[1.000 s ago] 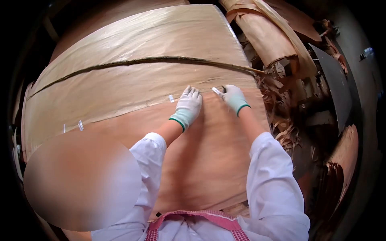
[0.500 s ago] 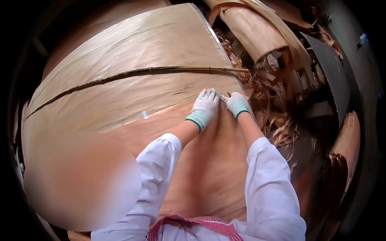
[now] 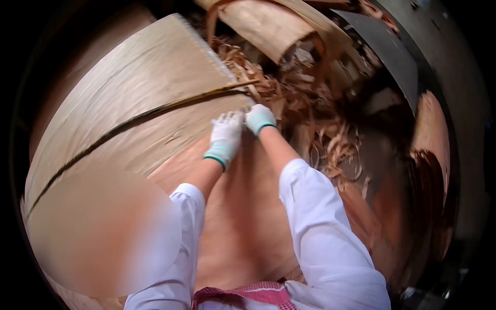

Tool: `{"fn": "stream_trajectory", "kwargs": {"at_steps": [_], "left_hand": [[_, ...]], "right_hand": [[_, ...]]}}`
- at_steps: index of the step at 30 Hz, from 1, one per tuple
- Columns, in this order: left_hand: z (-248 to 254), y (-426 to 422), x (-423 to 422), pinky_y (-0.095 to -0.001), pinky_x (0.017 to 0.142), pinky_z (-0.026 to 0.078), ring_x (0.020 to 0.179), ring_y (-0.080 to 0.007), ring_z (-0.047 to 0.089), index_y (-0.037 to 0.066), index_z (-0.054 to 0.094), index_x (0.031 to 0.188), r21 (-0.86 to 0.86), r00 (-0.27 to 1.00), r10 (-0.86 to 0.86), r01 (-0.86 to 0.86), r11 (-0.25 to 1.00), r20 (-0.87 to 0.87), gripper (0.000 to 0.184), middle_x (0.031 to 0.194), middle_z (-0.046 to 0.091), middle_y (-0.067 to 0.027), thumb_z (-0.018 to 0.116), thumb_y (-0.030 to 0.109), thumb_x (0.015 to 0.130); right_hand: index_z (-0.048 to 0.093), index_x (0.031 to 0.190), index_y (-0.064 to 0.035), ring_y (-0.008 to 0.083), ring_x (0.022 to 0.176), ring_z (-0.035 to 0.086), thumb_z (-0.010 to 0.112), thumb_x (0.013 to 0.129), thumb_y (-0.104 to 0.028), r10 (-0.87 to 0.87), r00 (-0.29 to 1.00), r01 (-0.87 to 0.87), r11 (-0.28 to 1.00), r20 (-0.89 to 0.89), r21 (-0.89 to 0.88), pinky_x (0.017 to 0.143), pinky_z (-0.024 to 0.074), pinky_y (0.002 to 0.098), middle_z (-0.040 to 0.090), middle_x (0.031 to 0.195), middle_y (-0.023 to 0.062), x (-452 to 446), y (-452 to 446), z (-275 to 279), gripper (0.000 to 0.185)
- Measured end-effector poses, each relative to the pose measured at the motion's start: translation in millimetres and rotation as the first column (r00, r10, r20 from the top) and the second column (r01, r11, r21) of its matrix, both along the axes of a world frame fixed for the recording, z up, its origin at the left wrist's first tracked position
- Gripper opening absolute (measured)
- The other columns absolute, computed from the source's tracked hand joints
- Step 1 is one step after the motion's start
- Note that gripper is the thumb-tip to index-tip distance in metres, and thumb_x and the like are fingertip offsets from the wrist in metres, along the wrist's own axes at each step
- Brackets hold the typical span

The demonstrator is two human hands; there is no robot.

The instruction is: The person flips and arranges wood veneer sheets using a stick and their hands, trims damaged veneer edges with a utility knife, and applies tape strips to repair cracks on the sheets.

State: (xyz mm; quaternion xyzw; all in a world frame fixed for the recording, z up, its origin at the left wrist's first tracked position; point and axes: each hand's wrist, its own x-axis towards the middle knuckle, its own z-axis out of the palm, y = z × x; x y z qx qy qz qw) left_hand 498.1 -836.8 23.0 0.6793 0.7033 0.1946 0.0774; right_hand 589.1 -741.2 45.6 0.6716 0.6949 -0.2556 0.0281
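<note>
Two sheets of wood veneer meet along a seam: a pale sheet [image 3: 150,72] at the back and a reddish one [image 3: 227,222] nearer to me. My left hand [image 3: 226,135], in a white glove with a green cuff, lies flat near the seam with its fingers stretched out. Right beside it, close to the right edge of the sheets, my gloved right hand [image 3: 260,118] is closed, its fingertips pressed at the seam. Whatever it pinches is too small and blurred to name. A thin dark stick [image 3: 129,123] lies across the pale sheet.
Beyond the right edge lie curled veneer scraps [image 3: 338,147]. A large veneer roll [image 3: 263,26] stands behind them, with a grey panel [image 3: 387,49] to its right. More veneer [image 3: 433,129] is stacked at far right. A blurred round patch covers the lower left.
The view has swung to the right. Both hands have moved along the seam to the sheets' right edge and come close together. The white strip seen in my right hand earlier no longer shows clearly.
</note>
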Motion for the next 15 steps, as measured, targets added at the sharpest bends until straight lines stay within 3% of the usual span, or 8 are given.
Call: {"fn": "stream_trajectory", "kwargs": {"at_steps": [1, 3, 5, 6, 8, 10, 14, 15], "left_hand": [[-2, 3, 4, -0.0493, 0.096, 0.044, 0.113, -0.0343, 0.055, 0.008, 0.050, 0.126, 0.011, 0.996, 0.042, -0.042, 0.999, -0.076, 0.040, 0.118, 0.060, -0.0154, 0.047, 0.009, 0.087], [-1, 13, -4, -0.0462, 0.091, 0.047, 0.104, -0.0374, 0.060, 0.006, 0.054, 0.120, -0.007, 0.999, -0.019, 0.019, 1.000, -0.049, 0.035, 0.108, 0.064, -0.0179, 0.049, 0.010, 0.085], [16, 5, -13, -0.0459, 0.087, 0.047, 0.101, -0.0414, 0.058, 0.006, 0.049, 0.130, -0.143, 0.975, 0.052, -0.021, 0.990, 0.217, 0.043, 0.103, 0.065, -0.0221, 0.048, 0.009, 0.086], [28, -9, -12, -0.0465, 0.089, 0.046, 0.103, -0.0412, 0.058, 0.007, 0.045, 0.135, -0.128, 0.951, 0.119, -0.085, 0.988, 0.287, 0.047, 0.108, 0.064, -0.0227, 0.047, 0.008, 0.088], [24, -54, -18, -0.0413, 0.100, 0.041, 0.118, -0.0363, 0.053, 0.002, 0.041, 0.138, 0.111, 0.895, -0.022, -0.031, 0.993, 0.446, 0.052, 0.127, 0.055, -0.0242, 0.042, -0.002, 0.086], [49, -114, -10, -0.0368, 0.108, 0.034, 0.130, -0.0318, 0.045, -0.004, 0.037, 0.140, 0.125, 0.820, -0.083, 0.014, 0.992, 0.567, 0.055, 0.137, 0.048, -0.0230, 0.041, -0.008, 0.085], [170, -221, 43, -0.0409, 0.112, 0.028, 0.138, -0.0280, 0.034, 0.001, 0.023, 0.147, 0.199, 0.528, -0.137, -0.063, 0.978, 0.838, 0.056, 0.148, 0.035, -0.0184, 0.044, 0.006, 0.096], [198, -242, 53, -0.0355, 0.114, 0.024, 0.138, -0.0260, 0.033, 0.005, 0.021, 0.150, 0.434, 0.559, -0.346, -0.027, 0.900, 0.753, 0.054, 0.150, 0.032, -0.0150, 0.037, 0.020, 0.101]], "right_hand": [[0.070, 0.104, -0.0054, 0.0344, 0.108, 0.061, 0.061, 0.082, -0.032, -0.026, 1.000, 0.025, 0.999, 0.012, 0.037, 0.091, 0.0497, 0.0396, 0.065, 0.111, 0.0210, 6, -5, 3, 0.035], [0.069, 0.105, -0.0047, 0.0340, 0.101, 0.064, 0.066, 0.080, -0.035, 0.032, 0.999, -0.031, 0.999, 0.021, -0.039, 0.087, 0.0506, 0.0406, 0.067, 0.105, 0.0199, 40, -16, 13, 0.039], [0.068, 0.101, -0.0021, 0.0345, 0.091, 0.065, 0.068, 0.079, -0.039, 0.045, 0.994, -0.049, 0.998, -0.095, -0.044, 0.080, 0.0509, 0.0421, 0.068, 0.097, 0.0191, 86, -40, 10, 0.043], [0.067, 0.098, -0.0004, 0.0350, 0.085, 0.065, 0.069, 0.079, -0.040, 0.042, 0.982, -0.048, 0.999, -0.186, -0.026, 0.075, 0.0507, 0.0427, 0.068, 0.093, 0.0189, 117, -61, 14, 0.044], [0.064, 0.096, 0.0019, 0.0308, 0.086, 0.067, 0.069, 0.081, -0.043, -0.117, 0.954, 0.138, 0.989, -0.278, 0.057, 0.075, 0.0509, 0.0410, 0.068, 0.093, 0.0179, 176, -107, 23, 0.048], [0.062, 0.089, 0.0010, 0.0236, 0.074, 0.065, 0.069, 0.083, -0.034, -0.324, 0.775, 0.400, 0.916, -0.542, 0.026, 0.069, 0.0502, 0.0364, 0.068, 0.084, 0.0132, 240, -157, 15, 0.036], [0.057, 0.088, -0.0031, 0.0103, 0.065, 0.056, 0.064, 0.090, -0.017, -0.586, 0.402, 0.724, 0.673, -0.704, -0.148, 0.059, 0.0450, 0.0269, 0.059, 0.072, 0.0005, 331, -242, 48, 0.015], [0.056, 0.089, -0.0033, 0.0094, 0.064, 0.055, 0.063, 0.090, -0.016, -0.560, 0.405, 0.734, 0.670, -0.723, -0.107, 0.059, 0.0439, 0.0257, 0.057, 0.072, -0.0004, 348, -261, 60, 0.015]]}}
